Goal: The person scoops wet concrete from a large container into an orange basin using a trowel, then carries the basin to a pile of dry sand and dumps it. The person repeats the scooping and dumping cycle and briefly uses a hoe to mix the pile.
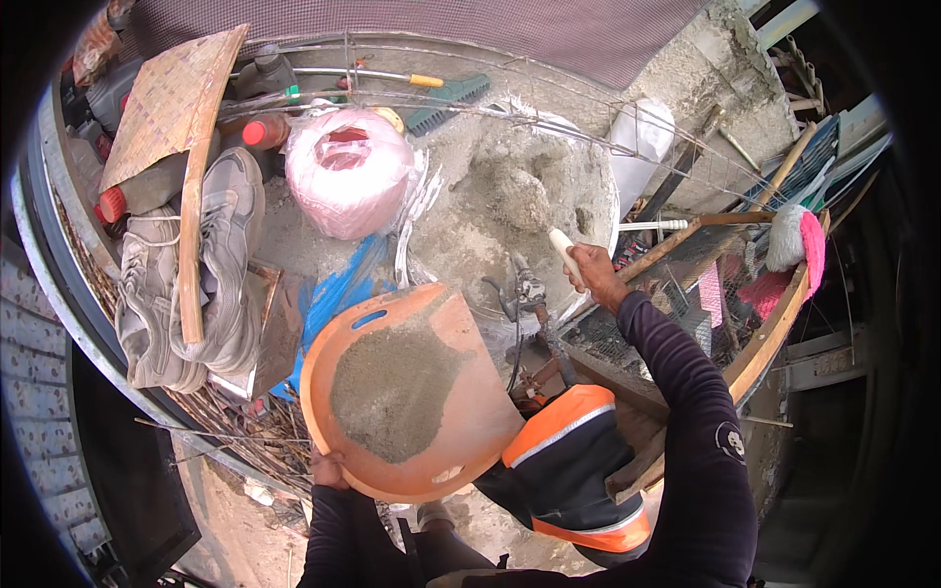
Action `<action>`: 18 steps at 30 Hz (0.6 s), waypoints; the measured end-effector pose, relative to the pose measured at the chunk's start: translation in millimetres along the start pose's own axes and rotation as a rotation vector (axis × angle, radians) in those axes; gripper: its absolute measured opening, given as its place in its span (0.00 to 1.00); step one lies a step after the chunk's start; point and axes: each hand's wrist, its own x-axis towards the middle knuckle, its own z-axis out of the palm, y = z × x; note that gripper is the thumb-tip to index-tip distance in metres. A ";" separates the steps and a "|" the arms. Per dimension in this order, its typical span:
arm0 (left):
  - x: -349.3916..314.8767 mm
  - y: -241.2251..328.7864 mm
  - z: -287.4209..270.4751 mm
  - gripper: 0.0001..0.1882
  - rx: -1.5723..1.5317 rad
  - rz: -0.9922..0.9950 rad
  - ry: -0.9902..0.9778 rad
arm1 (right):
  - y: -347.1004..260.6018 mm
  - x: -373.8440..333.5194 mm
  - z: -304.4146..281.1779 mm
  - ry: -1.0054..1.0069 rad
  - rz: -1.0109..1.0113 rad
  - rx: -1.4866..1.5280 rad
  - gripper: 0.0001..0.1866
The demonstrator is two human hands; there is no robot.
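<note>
The left hand (328, 470) grips the rim of an orange pan (461, 412), already partly filled with sand. The right hand (588, 269) is closed around a pale tool handle (564, 250), its tip in the sand heap (510, 196) just beyond. Much sand remains in the heap.

Sand-filled scoop pan (412, 392) at centre; sand heap (510, 196) at one o'clock; tied plastic bag (348, 171) at eleven; pair of shoes (186, 284) at nine; pruning shears (524, 294) just right.
</note>
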 end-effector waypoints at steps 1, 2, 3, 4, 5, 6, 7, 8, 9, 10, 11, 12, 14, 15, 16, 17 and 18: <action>-0.8 -0.1 -5.0 0.29 0.000 -0.026 0.000 | -3.3 -12.9 3.9 -0.052 0.003 -0.039 0.14; 0.9 -0.7 -0.3 0.31 -0.004 -0.068 -0.026 | -6.1 -33.0 -0.7 -0.075 0.004 -0.085 0.15; -0.7 4.7 6.3 0.30 0.003 -0.067 -0.051 | -7.5 -44.8 2.9 -0.131 -0.006 -0.145 0.17; -5.1 2.6 1.7 0.30 -0.003 -0.068 -0.036 | -8.4 -57.1 7.3 -0.206 0.007 -0.192 0.17; -3.1 2.6 0.3 0.30 -0.011 -0.063 -0.034 | -19.5 -73.6 15.6 -0.271 0.010 -0.239 0.18; -1.3 3.5 2.5 0.30 -0.017 -0.060 -0.035 | -23.1 -85.7 23.2 -0.332 0.013 -0.284 0.19; -2.2 4.0 4.0 0.28 -0.033 -0.054 -0.025 | -16.2 -93.5 30.8 -0.348 -0.179 -0.431 0.20; -6.3 5.5 16.1 0.26 -0.045 -0.056 -0.026 | -6.1 -102.9 32.0 -0.347 -0.365 -0.581 0.21; -8.4 8.4 19.6 0.24 -0.059 -0.046 -0.010 | -3.3 -107.4 43.7 -0.362 -0.559 -0.723 0.22; -5.3 6.5 13.4 0.26 -0.031 -0.046 -0.023 | -4.0 -112.8 51.7 -0.322 -0.543 -0.771 0.23; -2.2 3.2 -1.1 0.28 -0.001 -0.044 -0.032 | -15.1 -124.0 64.0 -0.284 -0.528 -0.814 0.24; -0.9 3.9 -2.5 0.30 0.027 -0.047 -0.047 | -24.0 -131.5 70.9 -0.241 -0.507 -0.864 0.25; -4.5 4.4 11.1 0.30 0.003 -0.043 -0.042 | -27.5 -132.6 66.7 -0.020 -0.437 -0.840 0.24; -7.2 8.1 15.9 0.30 -0.007 -0.035 -0.032 | -22.4 -126.2 61.7 0.098 -0.451 -0.786 0.24; -5.1 7.4 13.9 0.30 -0.017 -0.035 -0.051 | -14.6 -116.3 54.4 0.214 -0.464 -0.731 0.24; -1.7 3.3 11.0 0.30 -0.030 -0.039 -0.077 | 5.5 -93.4 32.8 0.299 -0.544 -0.797 0.24; -0.5 0.9 6.3 0.30 -0.040 -0.040 -0.093 | 19.4 -73.3 19.4 0.283 -0.391 -0.780 0.23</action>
